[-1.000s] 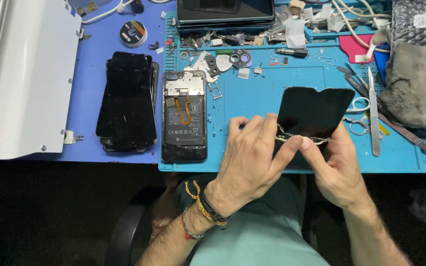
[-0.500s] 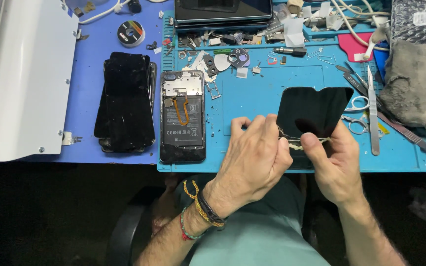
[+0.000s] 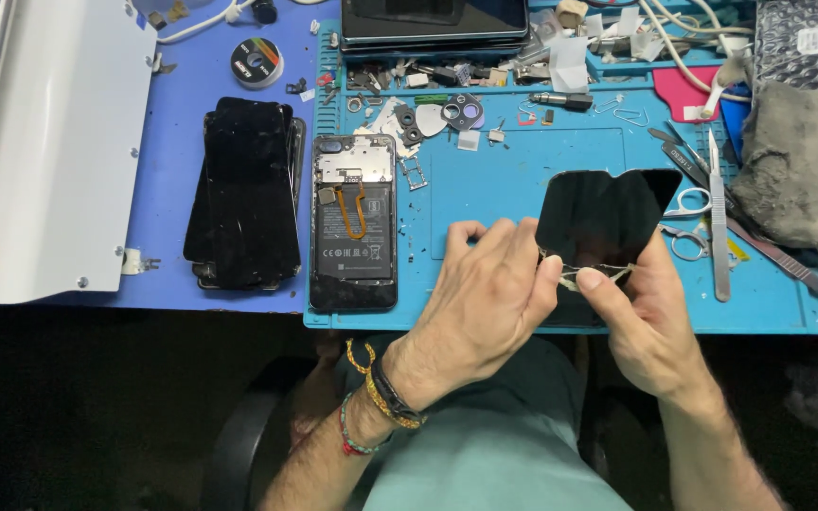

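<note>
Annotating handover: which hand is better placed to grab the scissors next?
Right, probably. The right hand sits beside the scissors; the left hand is farther off. Both pinch the strip under the black panel.

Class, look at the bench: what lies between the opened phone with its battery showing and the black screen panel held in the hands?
In the head view, only bare blue work mat separates the opened phone from the black screen panel.

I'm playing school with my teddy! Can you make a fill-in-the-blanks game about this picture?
1. Both hands, the left hand and the right hand, hold a black ____ panel.
2. The opened phone lies on the ____ mat.
3. The scissors lie to the ____ of the panel.
4. The left wrist wears ____.

Missing words: screen; blue; right; bracelets
</note>
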